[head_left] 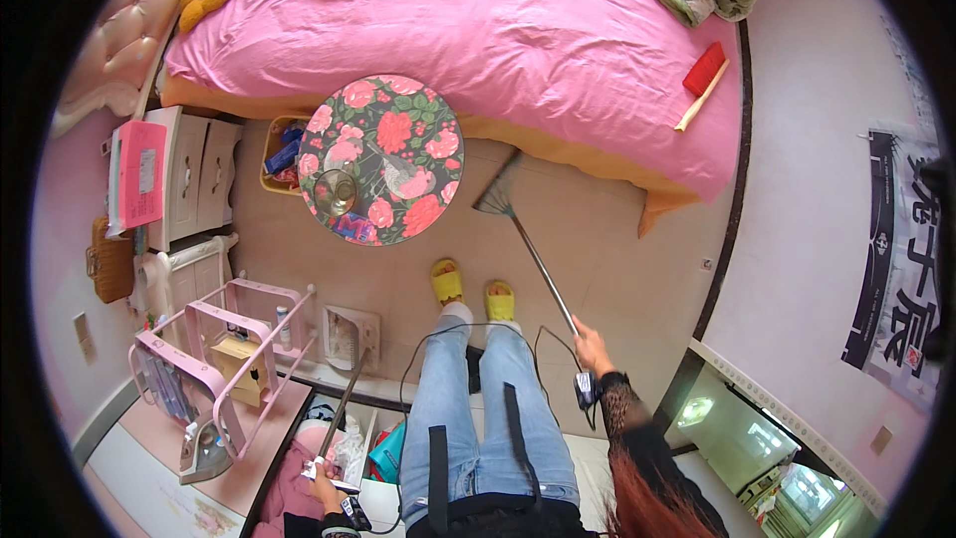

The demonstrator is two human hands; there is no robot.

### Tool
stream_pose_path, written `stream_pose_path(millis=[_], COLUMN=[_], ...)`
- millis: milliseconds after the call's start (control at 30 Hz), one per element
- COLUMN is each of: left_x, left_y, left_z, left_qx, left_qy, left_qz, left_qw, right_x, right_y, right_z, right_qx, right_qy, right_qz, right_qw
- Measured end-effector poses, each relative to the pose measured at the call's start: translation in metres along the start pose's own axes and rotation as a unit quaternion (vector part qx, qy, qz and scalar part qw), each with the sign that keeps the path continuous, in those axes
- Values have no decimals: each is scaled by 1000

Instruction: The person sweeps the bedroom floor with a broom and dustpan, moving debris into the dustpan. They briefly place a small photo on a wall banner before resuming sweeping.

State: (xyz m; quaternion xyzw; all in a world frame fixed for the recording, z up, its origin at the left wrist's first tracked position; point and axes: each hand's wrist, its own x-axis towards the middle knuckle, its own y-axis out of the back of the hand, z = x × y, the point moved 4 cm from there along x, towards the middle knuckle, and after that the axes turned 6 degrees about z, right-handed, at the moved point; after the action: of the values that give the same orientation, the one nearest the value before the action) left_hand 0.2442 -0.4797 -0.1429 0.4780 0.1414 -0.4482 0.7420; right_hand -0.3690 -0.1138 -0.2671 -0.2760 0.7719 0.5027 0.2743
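My right hand (593,347) is wrapped round the metal handle of a broom (538,264). Its dark, fanned head rests on the tiled floor by the bed's hanging cover. Lower left, my left hand (325,487) grips the long handle of a dustpan (351,339). The pan is pale and lies on the floor left of my feet, with what looks like some debris inside, too small to make out. Between the two tools are my feet in yellow slippers (448,284).
A round flowered table (398,154) with a glass bowl (336,192) stands by the pink bed (428,30). Behind it is a yellow basket (271,157). A red brush (704,70) lies on the bed. A pink rack (214,339) stands left; a mirror (737,418) is at right.
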Motion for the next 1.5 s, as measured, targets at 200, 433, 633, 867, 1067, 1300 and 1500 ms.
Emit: stream_pose_path(millis=[200,433,633,867,1067,1300,1500], left_x=[-33,-73,-176,-293,-345,-379,-399], left_y=[-14,-14,-57,-106,-129,-126,-127], left_z=[17,-10,-44,-67,-110,-168,-179], left_qx=[-16,-1,-2,-50,-54,-51,-52], left_qy=[71,16,-34,-26,11,8,46], left_qz=[-16,52,125,174,160,162,147], left_qw=[997,998,992,983,986,986,987], right_x=[-119,-121,1,98,165,209,214], right_y=[-5,40,152,228,181,107,40], right_z=[110,126,72,-10,-112,-244,-291], right_qx=[210,268,373,488,600,585,471], right_qy=[-320,-360,-440,-530,-369,-269,-283], right_qz=[6,-39,-100,-193,-194,-109,-201], right_qw=[924,893,811,666,683,757,811])
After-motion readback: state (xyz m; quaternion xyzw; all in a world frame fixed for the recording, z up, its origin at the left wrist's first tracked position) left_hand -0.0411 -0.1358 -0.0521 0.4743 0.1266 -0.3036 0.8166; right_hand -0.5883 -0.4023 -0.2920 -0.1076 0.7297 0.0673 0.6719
